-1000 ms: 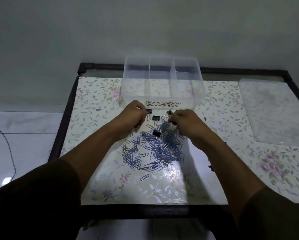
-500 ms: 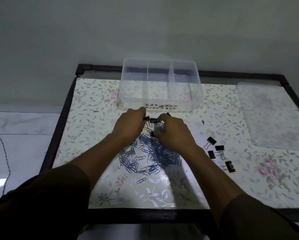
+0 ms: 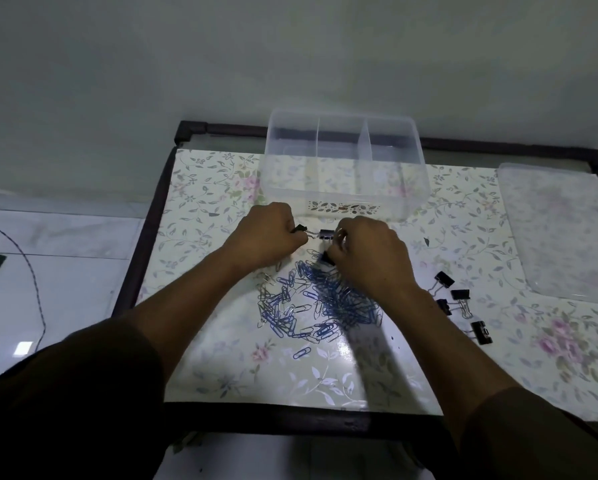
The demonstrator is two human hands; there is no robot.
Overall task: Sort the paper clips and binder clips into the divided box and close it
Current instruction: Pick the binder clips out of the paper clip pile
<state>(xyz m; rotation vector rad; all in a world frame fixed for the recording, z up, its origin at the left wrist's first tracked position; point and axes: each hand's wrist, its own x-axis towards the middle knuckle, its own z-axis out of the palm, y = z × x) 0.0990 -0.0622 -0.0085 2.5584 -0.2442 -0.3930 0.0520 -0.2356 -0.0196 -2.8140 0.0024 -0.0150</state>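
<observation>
A heap of blue paper clips [image 3: 320, 306] lies in the middle of the floral table. My left hand [image 3: 266, 239] is closed at the pile's far edge, pinching a black binder clip [image 3: 300, 228]. My right hand [image 3: 367, 252] is closed over the heap's far right, fingers on another black binder clip [image 3: 326, 234]; a third dark clip [image 3: 325, 258] peeks from under it. Several black binder clips [image 3: 458, 303] lie to the right. The clear divided box [image 3: 342, 168], with three compartments, stands open behind the hands. Its clear lid [image 3: 564, 230] lies flat at the far right.
The table [image 3: 221, 375] has a dark raised frame; its front edge is close to me. A single paper clip [image 3: 301, 352] lies apart, nearer than the heap. Left of the table are a pale tiled floor and a thin dark cable [image 3: 31, 271].
My right hand slid left from beside the heap onto its far edge, uncovering the binder clips at the right. Both hands now sit close together at the black clips.
</observation>
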